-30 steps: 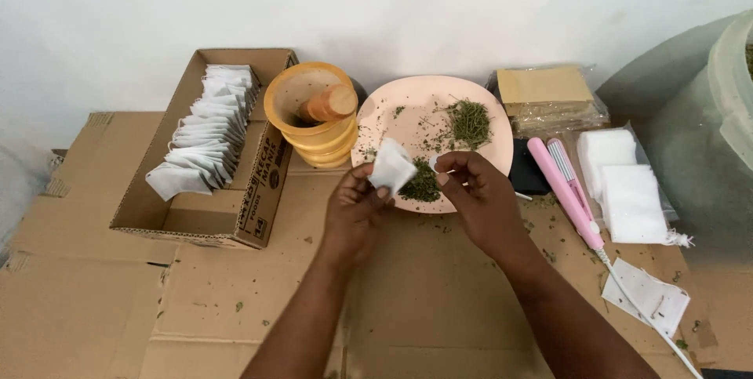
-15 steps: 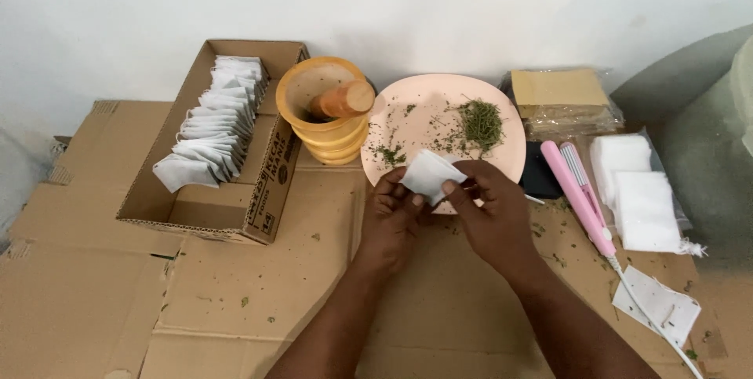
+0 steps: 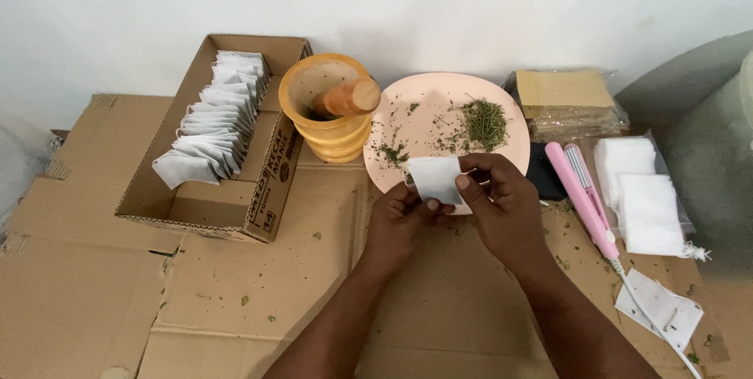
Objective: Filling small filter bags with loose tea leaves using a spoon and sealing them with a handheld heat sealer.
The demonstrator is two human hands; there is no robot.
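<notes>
1. At far left, flattened cardboard sheets [image 3: 94, 293] cover the work surface, with green flecks scattered over them.
2. An open cardboard box [image 3: 212, 214] lies on the sheets, holding a packed row of white sachets [image 3: 213, 116] standing on edge.
3. Just right of the box stands an orange mortar [image 3: 329, 124], with a wooden pestle [image 3: 347, 98] leaning in it, its blunt end up and to the right.
4. The left hand [image 3: 398, 218] sits in front of the plate, its fingers curled and pinching the lower left edge of a small white sachet [image 3: 436, 178].
5. The sachet is held flat towards the camera, between both hands, over the near rim of a pink plate [image 3: 439, 93].
6. The plate carries 2 patches of dried green herb [image 3: 484, 122], the larger at right, the smaller at left.
7. The right hand [image 3: 502, 203] pinches the sachet's right edge, thumb in front and fingers bent behind.
8. Right of that hand lies a pink heat sealer [image 3: 580, 195], touching nothing the hands hold, with its white cord trailing towards the near edge.
9. Behind it is a bagged stack of tan paper [image 3: 565, 90].
10. At far right lie stacks of white blank sachets [image 3: 639, 187] in clear wrap.
</notes>
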